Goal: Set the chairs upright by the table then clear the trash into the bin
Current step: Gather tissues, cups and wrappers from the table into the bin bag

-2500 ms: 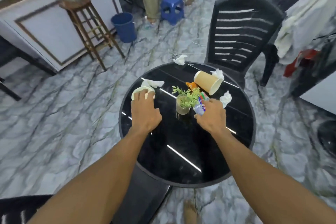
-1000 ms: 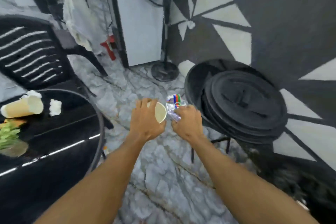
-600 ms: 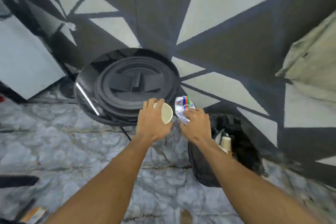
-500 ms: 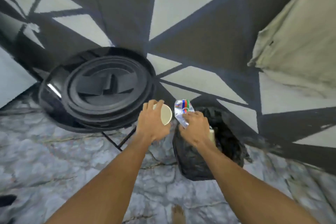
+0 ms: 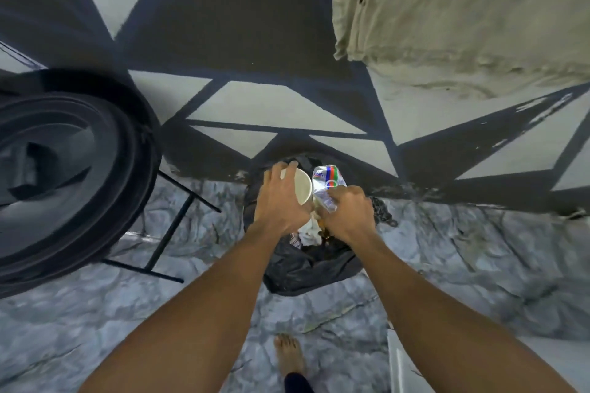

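While both hands hang over the bin [image 5: 306,268], left fingers [image 5: 281,175] clasp a paper cup [image 5: 302,190], right fingers [image 5: 341,198] a wrapper [image 5: 327,179].

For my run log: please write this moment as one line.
phase: binning trash | left hand: holds cup | right hand: holds wrapper | bin: below both hands, holds trash | dropped: not yet

a round black table [image 5: 64,169] tipped on its side, beige cloth [image 5: 463,16] hanging above marble floor [image 5: 479,265]
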A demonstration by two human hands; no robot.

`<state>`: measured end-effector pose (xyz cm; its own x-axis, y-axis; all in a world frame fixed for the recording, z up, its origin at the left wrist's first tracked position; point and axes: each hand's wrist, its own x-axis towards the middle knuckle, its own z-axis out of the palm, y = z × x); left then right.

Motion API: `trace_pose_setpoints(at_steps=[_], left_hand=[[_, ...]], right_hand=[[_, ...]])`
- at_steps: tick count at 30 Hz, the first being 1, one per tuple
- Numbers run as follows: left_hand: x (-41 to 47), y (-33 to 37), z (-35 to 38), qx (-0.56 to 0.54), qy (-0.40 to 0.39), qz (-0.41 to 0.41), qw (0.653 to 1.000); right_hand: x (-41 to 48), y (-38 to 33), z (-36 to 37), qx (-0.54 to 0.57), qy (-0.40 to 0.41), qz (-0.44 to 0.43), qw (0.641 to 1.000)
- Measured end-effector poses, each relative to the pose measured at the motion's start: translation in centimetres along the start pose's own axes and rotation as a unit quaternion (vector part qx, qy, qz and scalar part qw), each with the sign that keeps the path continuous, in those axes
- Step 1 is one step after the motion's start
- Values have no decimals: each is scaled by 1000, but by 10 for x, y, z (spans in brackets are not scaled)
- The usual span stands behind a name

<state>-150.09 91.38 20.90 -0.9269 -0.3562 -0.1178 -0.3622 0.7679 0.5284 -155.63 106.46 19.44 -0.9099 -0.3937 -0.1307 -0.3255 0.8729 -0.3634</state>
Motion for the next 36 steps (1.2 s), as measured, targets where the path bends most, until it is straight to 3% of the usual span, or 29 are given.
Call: trace_pose_setpoints(at_steps=[6,14,19,27,31,36], left_hand=[[11,-12,9,34,-85,-4,996],[-17,-67,-31,5,-25,-40,999],[-72,-132,-97,-6,47,-64,997],[-237,-270,-215,-19,146,-192,970],[-357,-344,-261,-22,186,-292,938],[-515,-421,-304,-28,252,-421,871]], right_hand=[[13,11,3,-20,-92,25,995],[8,-58,5,-7,-91,-47,995],[-11,-165,11,19,-122,-133,983],[-116,-381,58,-13,-214,-293,932],[-208,-494,101,-38,-256,-390,884],[-339,-618,154,-45,-301,-511,804]])
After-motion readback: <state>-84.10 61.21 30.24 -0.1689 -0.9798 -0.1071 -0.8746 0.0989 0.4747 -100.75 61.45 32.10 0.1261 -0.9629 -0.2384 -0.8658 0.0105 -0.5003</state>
